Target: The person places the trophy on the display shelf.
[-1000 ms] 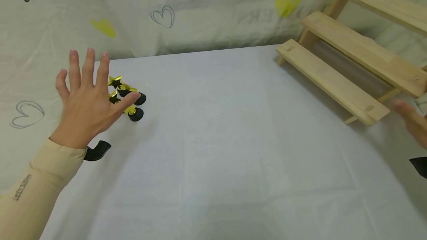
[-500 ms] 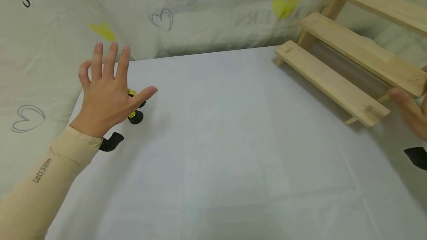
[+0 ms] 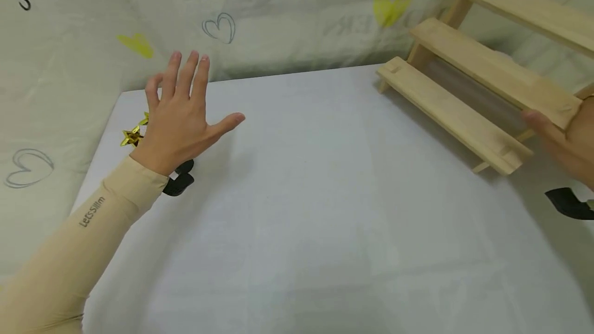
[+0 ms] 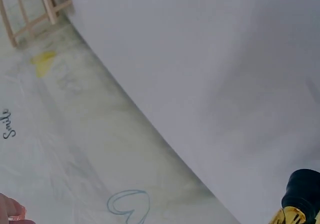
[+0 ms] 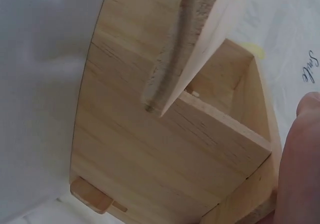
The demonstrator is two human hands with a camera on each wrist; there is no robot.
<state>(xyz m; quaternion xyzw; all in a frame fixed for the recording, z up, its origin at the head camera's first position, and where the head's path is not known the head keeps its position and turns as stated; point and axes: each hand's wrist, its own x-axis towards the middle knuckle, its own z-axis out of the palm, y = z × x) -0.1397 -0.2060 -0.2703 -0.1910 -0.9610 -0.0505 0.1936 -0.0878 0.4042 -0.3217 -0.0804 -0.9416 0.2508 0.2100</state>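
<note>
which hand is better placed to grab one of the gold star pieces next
Probably the left hand: in the head view its fingers are spread and it looks free, right by the gold star pieces. The right hand is far across the table, near the wooden tiered stand.

The head camera is looking forward and down across the counter [image 3: 297,195]; the left-wrist camera is facing its far edge [image 4: 172,144] aslant, both sharing that edge; the right-wrist camera is closely viewing pale woodwork [image 5: 130,129].
</note>
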